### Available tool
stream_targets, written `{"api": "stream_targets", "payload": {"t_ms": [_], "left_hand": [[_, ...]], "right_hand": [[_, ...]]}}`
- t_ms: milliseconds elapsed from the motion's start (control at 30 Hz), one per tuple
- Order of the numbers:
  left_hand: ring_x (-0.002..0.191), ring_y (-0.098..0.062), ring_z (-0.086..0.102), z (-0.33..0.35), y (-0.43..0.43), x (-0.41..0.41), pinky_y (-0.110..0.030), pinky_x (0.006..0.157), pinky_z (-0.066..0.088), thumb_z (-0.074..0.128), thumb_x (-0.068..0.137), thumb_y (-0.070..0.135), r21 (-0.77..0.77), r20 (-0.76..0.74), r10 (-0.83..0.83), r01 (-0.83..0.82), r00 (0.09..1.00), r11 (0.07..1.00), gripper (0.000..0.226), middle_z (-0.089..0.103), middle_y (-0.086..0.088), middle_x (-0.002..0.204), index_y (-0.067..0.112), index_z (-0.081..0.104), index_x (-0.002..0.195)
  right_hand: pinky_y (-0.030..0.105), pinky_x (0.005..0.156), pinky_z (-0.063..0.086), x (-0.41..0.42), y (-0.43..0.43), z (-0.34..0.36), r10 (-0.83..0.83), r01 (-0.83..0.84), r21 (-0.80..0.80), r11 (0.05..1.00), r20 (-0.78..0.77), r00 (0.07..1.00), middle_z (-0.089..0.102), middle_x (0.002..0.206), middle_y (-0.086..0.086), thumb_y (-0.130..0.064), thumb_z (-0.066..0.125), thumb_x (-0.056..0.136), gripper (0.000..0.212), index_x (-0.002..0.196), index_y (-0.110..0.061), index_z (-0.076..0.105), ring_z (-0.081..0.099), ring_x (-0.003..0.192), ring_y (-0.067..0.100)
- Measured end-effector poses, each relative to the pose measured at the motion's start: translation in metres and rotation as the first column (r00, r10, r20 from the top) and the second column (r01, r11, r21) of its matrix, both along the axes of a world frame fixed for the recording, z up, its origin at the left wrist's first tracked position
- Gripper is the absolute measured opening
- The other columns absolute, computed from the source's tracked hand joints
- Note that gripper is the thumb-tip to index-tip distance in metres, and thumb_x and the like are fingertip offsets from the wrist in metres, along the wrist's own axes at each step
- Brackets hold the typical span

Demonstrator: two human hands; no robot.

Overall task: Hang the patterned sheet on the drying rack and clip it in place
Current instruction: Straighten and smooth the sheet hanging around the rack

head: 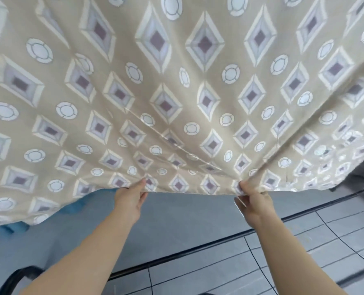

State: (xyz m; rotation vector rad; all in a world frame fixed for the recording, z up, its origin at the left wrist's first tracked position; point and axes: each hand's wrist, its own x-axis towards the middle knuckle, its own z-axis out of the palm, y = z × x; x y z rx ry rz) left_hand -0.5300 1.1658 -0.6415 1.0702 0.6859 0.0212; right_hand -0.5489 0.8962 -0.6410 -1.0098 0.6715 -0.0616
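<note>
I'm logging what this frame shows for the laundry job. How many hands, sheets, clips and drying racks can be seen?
Hands: 2, the left hand and the right hand, each gripping the lower hem
Patterned sheet: 1
Clips: 0 visible
Drying rack: 0 visible; the sheet fills the upper view
Total: 3

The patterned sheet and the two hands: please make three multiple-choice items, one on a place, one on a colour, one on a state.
1. Where do the hands hold the patterned sheet?
A. its lower edge
B. its middle
C. nowhere

2. What is the ground colour of the sheet?
A. red
B. beige
C. black

3. How is the right hand?
A. open and free
B. closed on the sheet
C. out of view

Key: 1 A, the left hand and the right hand both pinch the hem; 2 B, beige lies between the diamonds; 3 B, its fingers grip gathered cloth.
</note>
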Motion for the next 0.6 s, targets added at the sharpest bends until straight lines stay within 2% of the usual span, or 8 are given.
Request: {"api": "stream_targets", "payload": {"t_ms": [67, 133, 200, 267, 333, 400, 433, 600], "left_hand": [[0.076, -0.009, 0.059, 0.002, 0.003, 0.001, -0.028, 0.091, 0.046, 0.064, 0.086, 0.005, 0.017, -0.006, 0.009, -0.009, 1.0, 1.0, 0.01, 0.063, -0.005, 0.092, 0.007, 0.054, 0.084], [0.078, -0.009, 0.058, 0.003, 0.003, 0.004, -0.027, 0.091, 0.046, 0.062, 0.087, 0.006, -0.008, -0.005, 0.026, -0.026, 1.0, 1.0, 0.01, 0.062, -0.004, 0.092, 0.008, 0.052, 0.087], [0.087, -0.012, 0.058, 0.003, 0.0, 0.005, -0.027, 0.089, 0.047, 0.061, 0.089, 0.012, -0.06, 0.002, 0.019, -0.019, 1.0, 0.998, 0.018, 0.061, -0.002, 0.101, 0.007, 0.053, 0.105], [0.101, -0.013, 0.053, 0.003, -0.008, 0.005, -0.026, 0.09, 0.044, 0.058, 0.091, 0.019, -0.109, 0.001, -0.05, 0.05, 0.999, 0.993, 0.028, 0.057, 0.002, 0.111, 0.014, 0.054, 0.118], [0.108, -0.013, 0.049, 0.002, -0.02, 0.006, -0.028, 0.094, 0.037, 0.055, 0.093, 0.022, -0.124, -0.009, -0.174, 0.171, 0.985, 0.977, 0.022, 0.054, 0.004, 0.113, 0.02, 0.055, 0.115], [0.113, -0.014, 0.048, -0.002, -0.034, 0.012, -0.03, 0.093, 0.034, 0.049, 0.095, 0.021, -0.157, -0.013, -0.272, 0.266, 0.962, 0.951, 0.007, 0.057, 0.005, 0.106, 0.023, 0.056, 0.095], [0.114, -0.014, 0.048, -0.007, -0.039, 0.017, -0.031, 0.092, 0.035, 0.048, 0.095, 0.021, -0.172, -0.009, -0.305, 0.299, 0.952, 0.939, 0.011, 0.058, 0.006, 0.101, 0.024, 0.054, 0.086], [0.106, -0.014, 0.05, -0.004, -0.067, 0.034, -0.03, 0.096, 0.036, 0.048, 0.094, 0.039, -0.294, -0.041, -0.35, 0.324, 0.936, 0.899, 0.016, 0.059, 0.006, 0.099, 0.027, 0.057, 0.09]], "right_hand": [[0.033, 0.087, 0.046, -0.003, 0.008, -0.001, -0.001, 0.001, -0.007, 1.0, -0.001, 1.0, 0.059, 0.082, 0.002, -0.007, 0.063, 0.087, 0.015, 0.084, -0.015, 0.051, 0.056, 0.073, 0.013], [0.031, 0.081, 0.048, -0.004, 0.015, -0.004, -0.004, 0.004, 0.003, 1.0, 0.005, 1.0, 0.058, 0.081, 0.001, -0.007, 0.063, 0.087, 0.016, 0.082, -0.016, 0.051, 0.055, 0.073, 0.014], [0.027, 0.074, 0.049, -0.003, 0.019, -0.009, 0.002, -0.003, 0.027, 1.0, 0.015, 1.0, 0.06, 0.082, 0.002, -0.008, 0.064, 0.087, 0.013, 0.085, -0.015, 0.053, 0.057, 0.077, 0.015], [0.027, 0.072, 0.049, -0.001, 0.022, -0.011, 0.024, -0.026, 0.064, 0.998, 0.042, 0.999, 0.062, 0.087, 0.002, -0.008, 0.062, 0.088, 0.014, 0.099, -0.014, 0.055, 0.06, 0.08, 0.016], [0.027, 0.073, 0.049, 0.005, 0.027, -0.013, 0.042, -0.049, 0.102, 0.994, 0.069, 0.997, 0.064, 0.089, 0.0, -0.009, 0.059, 0.09, 0.018, 0.107, -0.016, 0.056, 0.06, 0.081, 0.014], [0.026, 0.075, 0.048, 0.013, 0.033, -0.013, 0.043, -0.054, 0.154, 0.987, 0.077, 0.996, 0.064, 0.09, -0.002, -0.01, 0.058, 0.091, 0.017, 0.105, -0.019, 0.056, 0.059, 0.083, 0.013], [0.026, 0.077, 0.047, 0.019, 0.035, -0.013, 0.036, -0.05, 0.175, 0.983, 0.082, 0.996, 0.064, 0.09, -0.003, -0.011, 0.058, 0.091, 0.016, 0.105, -0.019, 0.056, 0.059, 0.084, 0.013], [0.027, 0.085, 0.044, 0.041, 0.043, -0.011, 0.027, -0.03, 0.182, 0.983, 0.02, 0.999, 0.062, 0.091, -0.003, -0.015, 0.056, 0.093, 0.009, 0.099, -0.021, 0.057, 0.057, 0.084, 0.013]]}}
